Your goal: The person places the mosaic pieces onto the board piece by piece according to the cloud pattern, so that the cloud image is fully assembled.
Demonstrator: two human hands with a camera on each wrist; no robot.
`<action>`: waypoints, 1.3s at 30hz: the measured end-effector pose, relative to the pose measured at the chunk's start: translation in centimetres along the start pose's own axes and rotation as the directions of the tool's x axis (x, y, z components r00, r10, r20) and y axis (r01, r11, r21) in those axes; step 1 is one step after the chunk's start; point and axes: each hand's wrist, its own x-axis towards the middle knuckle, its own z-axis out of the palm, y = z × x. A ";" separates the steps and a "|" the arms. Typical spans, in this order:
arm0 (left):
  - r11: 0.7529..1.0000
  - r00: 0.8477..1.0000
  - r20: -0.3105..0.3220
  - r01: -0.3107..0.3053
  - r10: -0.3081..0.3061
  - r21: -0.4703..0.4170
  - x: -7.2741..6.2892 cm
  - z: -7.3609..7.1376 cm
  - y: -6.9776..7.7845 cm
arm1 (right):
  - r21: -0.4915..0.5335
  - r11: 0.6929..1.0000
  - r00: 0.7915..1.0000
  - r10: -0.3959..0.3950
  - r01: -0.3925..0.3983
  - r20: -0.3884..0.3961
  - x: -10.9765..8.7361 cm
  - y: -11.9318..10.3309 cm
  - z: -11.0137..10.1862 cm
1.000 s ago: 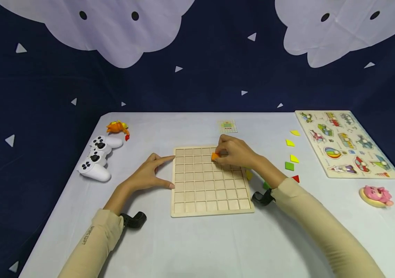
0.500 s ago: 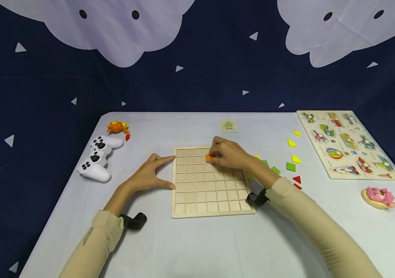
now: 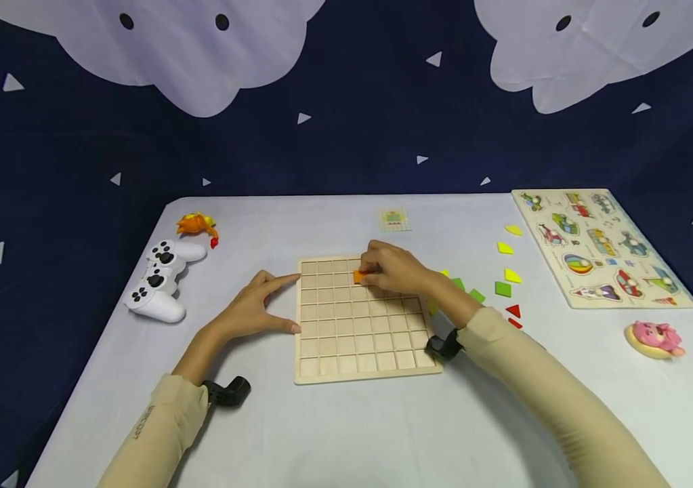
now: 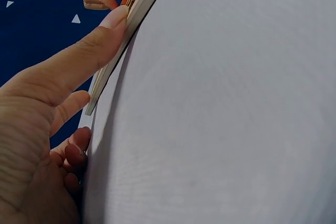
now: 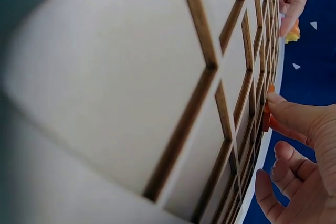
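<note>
A: Counted on the tabletop [image 3: 334, 440]?

B: At centre, one wooden grid board [image 3: 337, 331]; beyond it, one small pattern card [image 3: 393, 219]. Right of the board, partly covered in places by the forearm: five yellow tiles [image 3: 512, 276], three green tiles [image 3: 502, 289], one red triangle [image 3: 513, 311], one red strip [image 3: 514, 323].

A: And farther out?

B: At left, one white game controller [image 3: 160, 281] and one orange figurine [image 3: 196, 224]; at right, one peg puzzle board [image 3: 603, 274] and one pink figurine [image 3: 654, 337].

A: Grip of the right hand [image 3: 393, 267]?

B: Closed to a narrow pinch, thumb against fingers, grasping one orange tile [image 3: 357, 277]. Located at the board's second row from the far edge, fourth column from the left; whether seated in the cell, impossible to tell.

A: And of the left hand [image 3: 253, 310]?

B: Released: thumb and index finger spread wide, tips touching the board's left rim; remaining fingers loosely bent in the left wrist view.
</note>
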 end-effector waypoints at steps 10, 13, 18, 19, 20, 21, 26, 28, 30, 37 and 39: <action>1.000 1.000 -0.009 -0.016 0.016 -0.018 -0.2 0.0 0.1 | -0.010 0.999 0.999 0.033 -0.033 0.032 0.3 -0.9 0.2; 1.000 1.000 -0.010 -0.017 0.017 -0.020 -0.2 0.0 0.1 | -0.025 0.999 0.999 0.039 -0.038 0.029 0.2 -1.1 0.1; 1.000 1.000 -0.011 -0.018 0.018 -0.015 -0.2 0.0 0.0 | -0.033 0.999 1.000 0.027 -0.027 0.001 -0.3 -1.0 -0.9; 1.000 1.000 -0.010 -0.017 0.017 -0.013 -0.2 0.0 0.0 | -0.028 0.999 0.999 0.031 -0.032 -0.013 -0.5 -0.8 -1.2; 1.000 1.000 -0.008 -0.017 0.017 -0.012 -0.2 0.0 0.0 | -0.020 0.999 0.999 0.033 -0.034 -0.028 -0.8 -0.7 -1.5; 1.000 1.000 -0.007 -0.016 0.016 -0.009 -0.2 0.0 0.0 | -0.015 0.999 0.998 0.043 -0.043 -0.042 -1.1 -0.5 -1.9; 1.000 1.000 0.001 -0.013 0.013 -0.002 -0.2 -0.1 0.0 | -0.016 0.995 0.992 0.093 -0.095 -0.090 -3.4 1.0 -3.9; 1.000 1.000 0.000 -0.016 0.016 -0.001 -0.2 -0.1 0.0 | -0.025 0.992 0.988 0.119 -0.122 -0.097 -4.6 1.8 -4.6; 1.000 1.000 -0.003 -0.019 0.019 0.001 -0.2 -0.1 0.0 | -0.045 0.987 0.984 0.148 -0.153 -0.100 -5.7 2.6 -5.1; 1.000 1.000 -0.007 -0.011 0.011 -0.003 -0.2 0.0 0.0 | -0.142 0.951 0.959 0.259 -0.274 -0.113 -8.7 4.6 -5.6; 1.000 1.000 -0.008 -0.010 0.010 -0.005 -0.2 0.0 0.0 | -0.165 0.944 0.956 0.266 -0.285 -0.127 -9.3 5.0 -5.5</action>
